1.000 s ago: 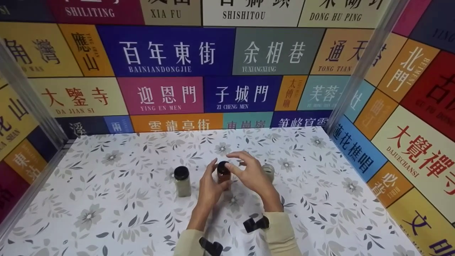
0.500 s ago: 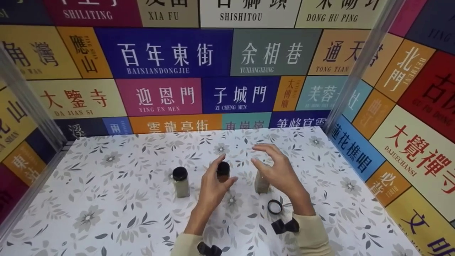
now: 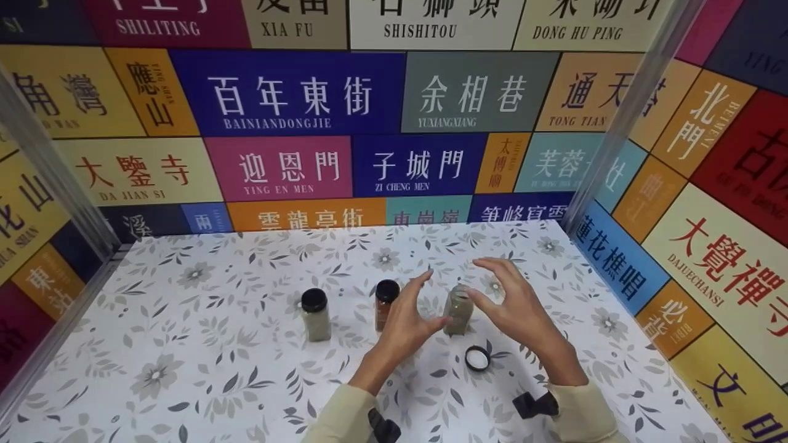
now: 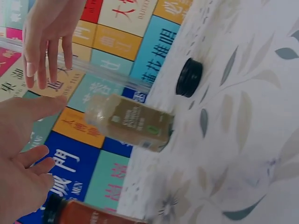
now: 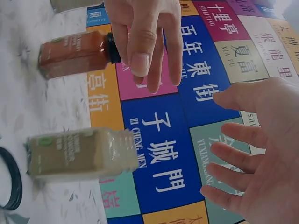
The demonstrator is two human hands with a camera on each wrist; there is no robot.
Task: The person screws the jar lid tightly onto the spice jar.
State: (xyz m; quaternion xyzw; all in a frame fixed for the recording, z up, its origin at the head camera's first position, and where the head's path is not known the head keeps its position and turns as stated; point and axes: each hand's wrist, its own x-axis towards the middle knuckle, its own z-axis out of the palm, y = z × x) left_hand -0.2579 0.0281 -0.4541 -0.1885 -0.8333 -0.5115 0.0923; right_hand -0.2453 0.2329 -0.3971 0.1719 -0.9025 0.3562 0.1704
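Observation:
An uncapped glass spice jar of greenish-brown powder stands upright between my hands, its threaded neck bare in the right wrist view. Left of it my left hand is held with thumb and fingers spread, holding nothing. On the other side, my right hand hovers near the jar's neck, fingers parted and free of any object. The black cap lies on the table in front of the jar, its white inside facing up. A black-capped jar of reddish powder stands behind my left hand, partly covered by it in the head view.
Further left stands another black-capped jar, with pale greenish contents. All of them are on a table covered in white floral cloth. Colourful sign-printed panels rise behind the table and along both sides.
Both hands have shifted right. The left hand has left the reddish jar and come near the uncapped one. The right hand has moved away from the reddish jar, and the loose cap has come into sight.

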